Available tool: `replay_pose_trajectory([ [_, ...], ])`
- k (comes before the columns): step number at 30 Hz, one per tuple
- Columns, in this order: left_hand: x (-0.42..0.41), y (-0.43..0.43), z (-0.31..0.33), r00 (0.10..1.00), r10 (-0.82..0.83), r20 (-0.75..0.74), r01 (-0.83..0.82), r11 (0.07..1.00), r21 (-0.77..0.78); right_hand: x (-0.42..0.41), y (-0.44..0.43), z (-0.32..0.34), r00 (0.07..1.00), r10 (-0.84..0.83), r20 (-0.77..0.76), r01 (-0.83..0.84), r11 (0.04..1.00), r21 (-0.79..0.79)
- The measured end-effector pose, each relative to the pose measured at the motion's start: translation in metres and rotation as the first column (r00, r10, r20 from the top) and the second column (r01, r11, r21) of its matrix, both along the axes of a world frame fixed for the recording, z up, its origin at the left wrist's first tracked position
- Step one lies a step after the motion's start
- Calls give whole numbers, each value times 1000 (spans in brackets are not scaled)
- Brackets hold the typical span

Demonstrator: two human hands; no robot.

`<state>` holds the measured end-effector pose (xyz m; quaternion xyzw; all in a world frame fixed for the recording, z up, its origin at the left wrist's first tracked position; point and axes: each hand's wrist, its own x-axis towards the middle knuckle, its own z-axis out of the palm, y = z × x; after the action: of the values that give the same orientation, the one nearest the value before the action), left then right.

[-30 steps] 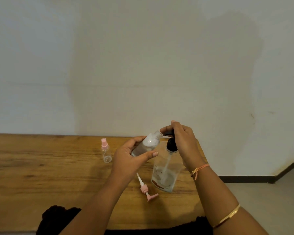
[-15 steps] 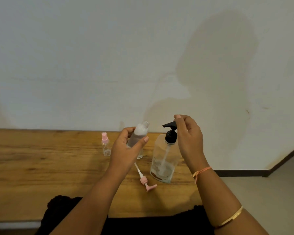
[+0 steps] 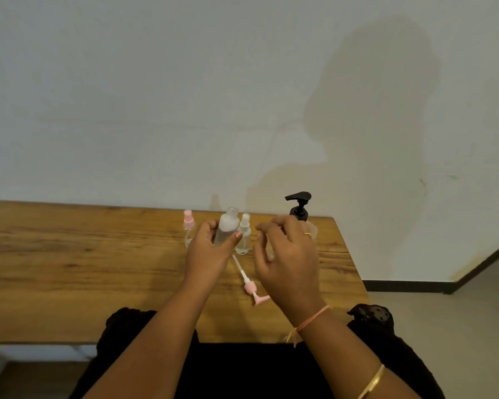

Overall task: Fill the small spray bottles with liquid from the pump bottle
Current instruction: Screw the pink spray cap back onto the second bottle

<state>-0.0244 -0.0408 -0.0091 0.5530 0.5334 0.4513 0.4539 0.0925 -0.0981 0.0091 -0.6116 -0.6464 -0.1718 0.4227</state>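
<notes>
A: What do we have in the left hand (image 3: 211, 251)?

B: We see it gripping a frosted open-necked plastic bottle (image 3: 227, 228), held upright with the thumb on one side and the fingers round the other. We cannot tell whether its base touches the brown wooden table (image 3: 69, 254).

A: And the right hand (image 3: 288, 260)?

B: We find it holding nothing, fingers loosely curled. It is in front of the clear pump bottle with a black pump head (image 3: 298, 205) and hides most of its body.

A: Where do we place the small ones?

B: A small clear spray bottle with a pink cap (image 3: 188, 226) stands just left of the held bottle. A small clear spray bottle with a pale cap (image 3: 244, 234) stands just right of it. Both are near the table's far edge. A pink pump head with a white tube (image 3: 249, 283) lies on the table between our hands.
</notes>
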Motion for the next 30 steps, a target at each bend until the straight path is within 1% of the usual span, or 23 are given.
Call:
replay_pose_trajectory([
  [1, -2, 1, -1, 1000, 2, -11, -2, 1000, -11, -3, 2, -3, 1000, 31, 4, -31, 998, -57],
  [3, -4, 4, -5, 1000, 1, -29, -3, 999, -38, -6, 7, -12, 998, 68, -16, -70, 957, -280],
  [5, -6, 6, -8, 998, -6, -57, 1, 997, -74, -4, 16, -29, 996, 88, -27, -89, 839, -537],
  [7, -7, 8, -11, 997, -19, -76, 10, 993, -115, -2, 24, -44, 995, 100, -7, -76, 703, -707],
  [9, -6, 10, -11, 996, -25, -85, 13, 991, -130, -2, 32, -56, 995, 104, 8, -57, 612, -789],
  [11, -4, 11, -11, 995, -23, -93, 10, 991, -131, -3, 38, -67, 996, 89, 17, -35, 550, -835],
  [13, -3, 12, -11, 996, -25, -86, 13, 991, -131, -5, 41, -77, 994, 86, 61, 10, 499, -867],
  [15, -3, 13, -12, 996, -32, -80, 21, 991, -132, -7, 41, -85, 988, 91, 125, 68, 471, -880],
  [17, -4, 13, -13, 995, -45, -87, 33, 991, -129, -10, 39, -91, 981, 89, 173, 111, 477, -872],
  [19, -4, 12, -14, 994, -54, -93, 41, 991, -130, -11, 38, -94, 980, 81, 182, 120, 489, -864],
  [20, -4, 12, -14, 994, -54, -96, 41, 990, -131, -12, 38, -92, 985, 68, 160, 106, 491, -865],
  [22, -5, 12, -14, 994, -46, -95, 33, 991, -132, -14, 39, -83, 998, 18, 56, 38, 509, -860],
  [23, -6, 12, -14, 995, -40, -91, 27, 991, -134, -14, 40, -75, 1000, -10, -4, 2, 535, -845],
  [25, -6, 14, -13, 996, -28, -89, 17, 992, -122, -14, 38, -54, 995, -53, -89, -37, 623, -781],
  [28, -8, 15, -11, 996, 1, -86, -10, 995, -95, -10, 29, -21, 990, -57, -129, -42, 755, -655],
  [30, -8, 17, -11, 996, 28, -86, -36, 996, -85, -7, 22, -4, 987, -51, -150, -47, 810, -585],
])
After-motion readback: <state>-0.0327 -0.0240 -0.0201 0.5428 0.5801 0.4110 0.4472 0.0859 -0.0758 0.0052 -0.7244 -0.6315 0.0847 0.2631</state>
